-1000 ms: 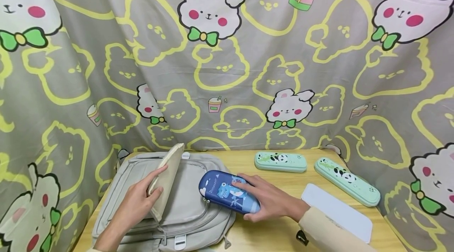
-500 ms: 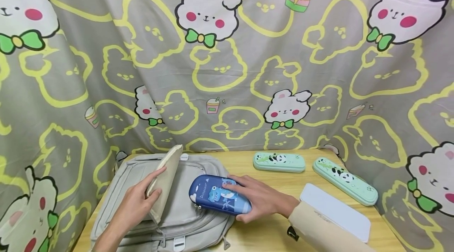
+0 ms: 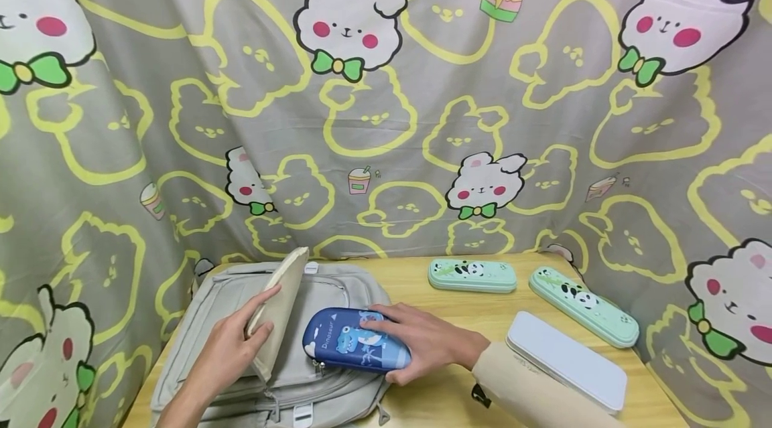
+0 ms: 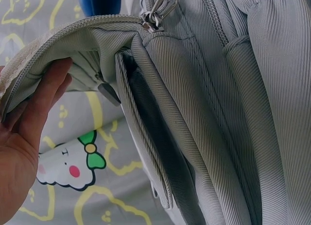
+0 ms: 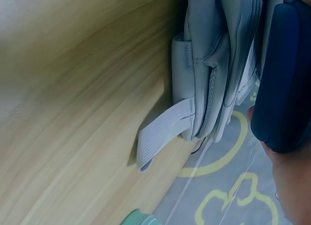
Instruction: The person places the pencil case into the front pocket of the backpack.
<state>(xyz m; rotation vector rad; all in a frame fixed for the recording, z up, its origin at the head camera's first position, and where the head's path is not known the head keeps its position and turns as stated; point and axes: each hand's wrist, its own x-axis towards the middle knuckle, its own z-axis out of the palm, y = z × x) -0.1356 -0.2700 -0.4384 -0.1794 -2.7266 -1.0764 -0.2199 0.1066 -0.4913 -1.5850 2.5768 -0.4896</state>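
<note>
A grey backpack (image 3: 205, 311) lies on the wooden table. My left hand (image 3: 232, 341) pinches the raised flap (image 3: 288, 311) of its front pocket between thumb and fingers. In the left wrist view the flap's zipper edge curves up from the pocket, whose dark opening (image 4: 155, 123) shows below. A blue pencil case (image 3: 344, 344) with a dinosaur print is gripped from above by my right hand (image 3: 428, 341). It hovers over or rests on the backpack's right part, beside the flap; contact is unclear. The case's dark side fills the right edge of the right wrist view.
Two mint-green panda pencil cases (image 3: 472, 275) lie at the table's back right, one of them angled. In front of them lies a pale white-blue flat case (image 3: 567, 361), partly behind the right sleeve. A patterned curtain (image 3: 386, 106) encloses the back and sides.
My right hand has carried the blue pencil case leftward and slightly down, closer to the raised flap. The left hand still holds the flap in nearly the same place.
</note>
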